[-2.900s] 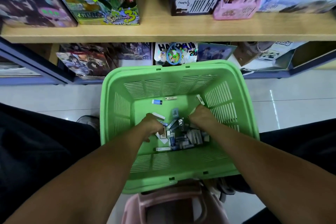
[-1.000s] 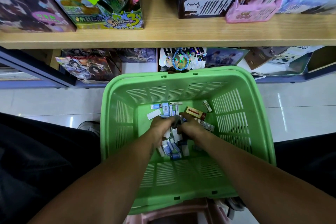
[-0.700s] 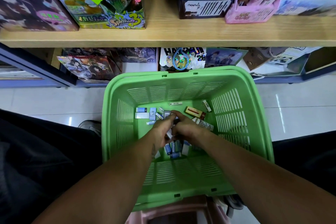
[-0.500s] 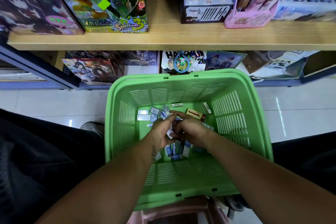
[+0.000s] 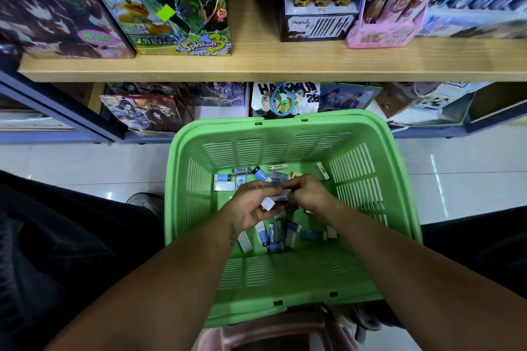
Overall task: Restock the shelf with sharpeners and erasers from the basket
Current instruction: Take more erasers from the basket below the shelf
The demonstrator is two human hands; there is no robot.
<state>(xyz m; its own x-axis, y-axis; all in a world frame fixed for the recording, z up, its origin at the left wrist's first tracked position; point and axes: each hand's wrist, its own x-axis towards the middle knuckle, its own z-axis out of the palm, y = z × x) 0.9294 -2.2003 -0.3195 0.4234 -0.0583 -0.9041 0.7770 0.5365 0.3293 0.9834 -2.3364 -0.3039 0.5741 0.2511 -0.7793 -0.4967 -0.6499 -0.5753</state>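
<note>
A green plastic basket (image 5: 399, 179) sits in front of me with both hands inside it. Several small erasers and sharpeners in white and blue wrappers lie on its floor, some at the far side (image 5: 228, 182) and a loose pile nearer me (image 5: 273, 236). My left hand (image 5: 251, 205) is cupped palm-up and holds a few small white erasers (image 5: 268, 204). My right hand (image 5: 308, 194) pinches a pale eraser (image 5: 281, 196) against the left hand's fingers. The two hands touch over the basket's middle.
A wooden shelf (image 5: 271, 65) runs across above the basket, carrying colourful game boxes (image 5: 176, 8) at left and a pink display box (image 5: 382, 34) at right. A lower shelf holds printed packets (image 5: 148, 114). White tiled floor flanks the basket. A pink stool (image 5: 271, 333) sits beneath it.
Both hands have come together from the pile and lifted slightly, now gathering erasers in the left palm. Some erasers were pushed to the far side of the basket floor.
</note>
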